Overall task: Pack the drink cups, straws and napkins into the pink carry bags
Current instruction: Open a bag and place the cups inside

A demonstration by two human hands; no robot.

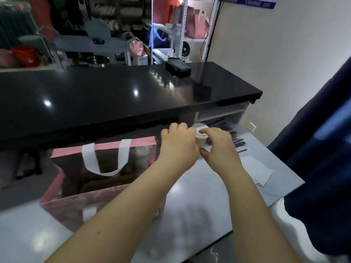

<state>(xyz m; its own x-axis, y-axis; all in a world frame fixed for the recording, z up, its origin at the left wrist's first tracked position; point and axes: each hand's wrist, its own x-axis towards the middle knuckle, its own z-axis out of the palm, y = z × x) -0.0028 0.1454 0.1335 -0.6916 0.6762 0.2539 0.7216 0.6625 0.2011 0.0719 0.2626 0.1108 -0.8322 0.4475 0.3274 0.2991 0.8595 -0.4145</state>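
Note:
A pink carry bag (106, 198) with white handles stands open on the grey counter at the left. Just right of it, both my hands wrap round one white lidded drink cup (201, 138): my left hand (178, 147) grips its left side and my right hand (220, 145) holds its right side, thumb low on the cup. A second white cup (199, 126) shows behind it. Dark straws (235, 138) lie in a row past my right hand. White napkins (256, 170) lie flat on the counter to the right.
A raised black glossy counter (114, 95) runs across behind the work surface, with a black pouch (177, 68) on top. A white cubby (220, 112) sits under its right end. Dark blue fabric (322, 168) hangs at the right edge. Shelves with pink bags stand far back.

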